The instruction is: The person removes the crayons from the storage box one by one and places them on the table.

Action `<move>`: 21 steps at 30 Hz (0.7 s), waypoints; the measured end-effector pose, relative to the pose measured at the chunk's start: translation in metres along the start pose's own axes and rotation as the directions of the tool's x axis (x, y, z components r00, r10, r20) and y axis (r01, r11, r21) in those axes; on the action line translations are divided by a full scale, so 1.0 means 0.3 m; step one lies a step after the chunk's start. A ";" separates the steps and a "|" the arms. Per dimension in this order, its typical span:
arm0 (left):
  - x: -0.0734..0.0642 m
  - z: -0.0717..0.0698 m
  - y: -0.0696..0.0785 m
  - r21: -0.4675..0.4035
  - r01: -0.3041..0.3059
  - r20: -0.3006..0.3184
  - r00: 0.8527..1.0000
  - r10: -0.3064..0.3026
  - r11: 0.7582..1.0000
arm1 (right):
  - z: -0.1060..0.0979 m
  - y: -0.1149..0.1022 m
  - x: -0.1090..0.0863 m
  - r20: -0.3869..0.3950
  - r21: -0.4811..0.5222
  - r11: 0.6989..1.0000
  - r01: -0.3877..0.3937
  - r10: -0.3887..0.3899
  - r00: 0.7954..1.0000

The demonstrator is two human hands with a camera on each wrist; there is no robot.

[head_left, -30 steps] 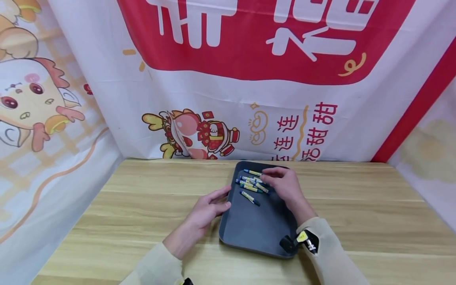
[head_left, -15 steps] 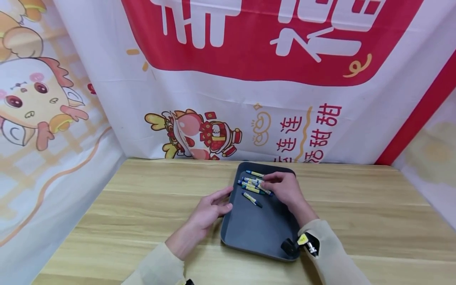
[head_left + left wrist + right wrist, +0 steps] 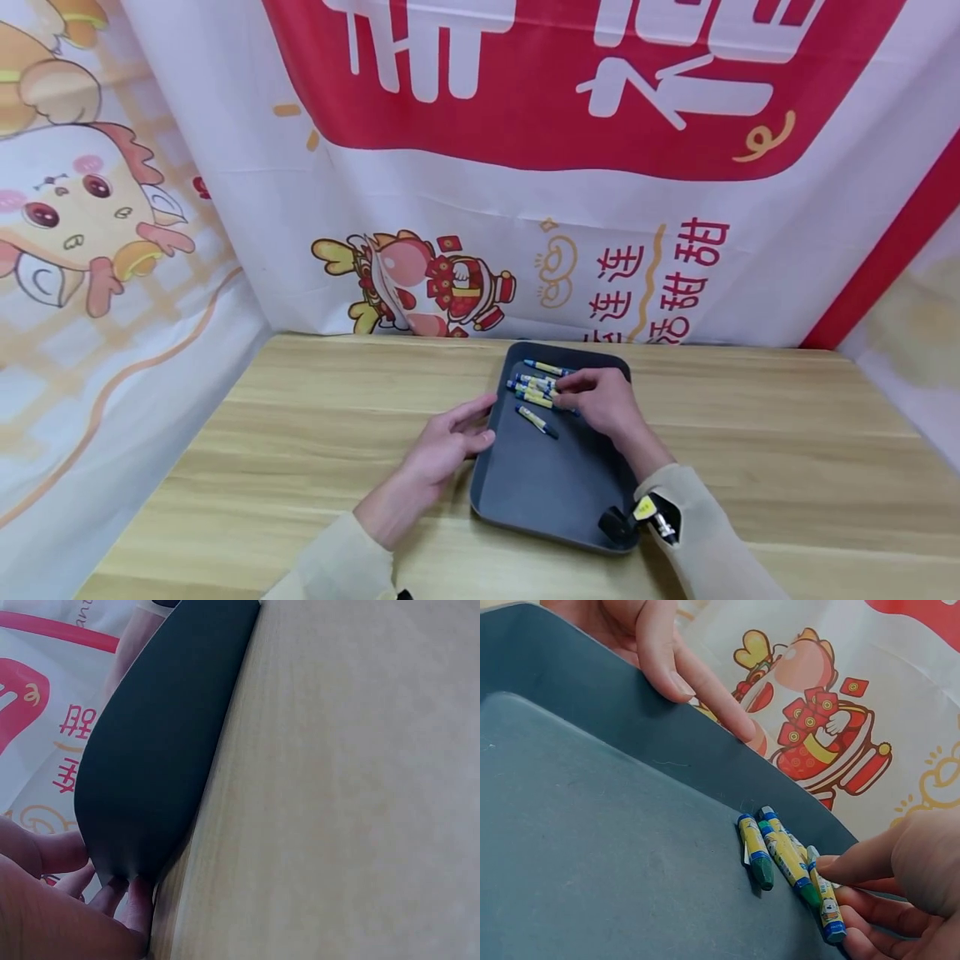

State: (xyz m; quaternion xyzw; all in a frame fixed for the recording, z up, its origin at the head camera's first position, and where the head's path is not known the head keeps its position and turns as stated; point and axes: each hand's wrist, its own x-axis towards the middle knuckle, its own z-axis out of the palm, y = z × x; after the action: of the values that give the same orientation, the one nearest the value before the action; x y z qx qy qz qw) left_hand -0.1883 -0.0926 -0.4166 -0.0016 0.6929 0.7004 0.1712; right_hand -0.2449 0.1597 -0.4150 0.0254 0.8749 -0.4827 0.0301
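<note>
Crayon [image 3: 829,909] in tray [image 3: 551,492], far end, next to other crayons [image 3: 537,421]; my R hand [image 3: 606,402] pinches it, fingers nearly together. My L hand [image 3: 441,446], fingers loosely apart, rests vs. tray's L rim. Wood tabletop [image 3: 337,392] under, printed cloth [image 3: 465,192] behind.

Right hand [image 3: 606,404]: slid nearer the person, now pinching the slanting crayon [image 3: 826,898].
Farthest crayon [image 3: 546,367]: more of its length shows past the fingers.
Crayon on the pile's near edge [image 3: 534,400]: right end gone behind the hand.
Head view: tray [image 3: 551,492] and backdrop [image 3: 450,192] sit slightly further right.
</note>
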 end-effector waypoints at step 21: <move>0.002 0.010 0.003 0.000 0.015 -0.003 1.000 -0.015 1.000 | 0.006 0.003 0.003 -0.007 -0.082 0.997 -0.001 0.000 1.000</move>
State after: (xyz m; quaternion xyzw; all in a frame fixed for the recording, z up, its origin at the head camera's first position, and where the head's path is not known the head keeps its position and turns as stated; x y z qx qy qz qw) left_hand -0.1883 -0.0896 -0.4158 -0.0078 0.6931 0.6991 0.1755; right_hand -0.2457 0.1587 -0.4169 0.0260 0.8941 -0.4461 0.0284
